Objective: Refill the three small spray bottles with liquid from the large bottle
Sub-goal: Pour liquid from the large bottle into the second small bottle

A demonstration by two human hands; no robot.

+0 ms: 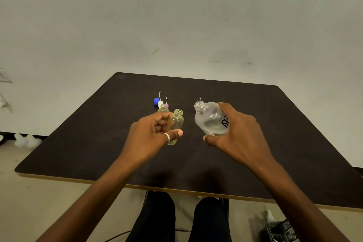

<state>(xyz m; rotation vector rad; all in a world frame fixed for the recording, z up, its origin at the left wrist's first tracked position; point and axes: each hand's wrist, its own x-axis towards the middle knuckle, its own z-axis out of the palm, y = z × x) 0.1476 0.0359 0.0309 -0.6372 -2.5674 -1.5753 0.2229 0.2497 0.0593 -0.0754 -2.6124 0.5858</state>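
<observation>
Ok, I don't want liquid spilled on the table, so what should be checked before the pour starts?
1. Small bottle uncapped: ok. The small bottle in the left hand shows an open neck.
2. Large bottle uncapped: ok. The large bottle in the right hand shows a bare threaded neck.
3. Mouths lined up: not ok. The large bottle's neck is beside the small one, apart from it, not over it.
4. Firm hold on the small bottle: ok. Fingers and thumb curl round it.
5. Enough liquid in the large bottle: cannot tell.
6. All three small bottles at hand: cannot tell. Only a second small bottle shows, behind the first.

Yellowish small bottle point(177, 122) — blue cap point(156, 101) — dark table point(284, 124).
</observation>
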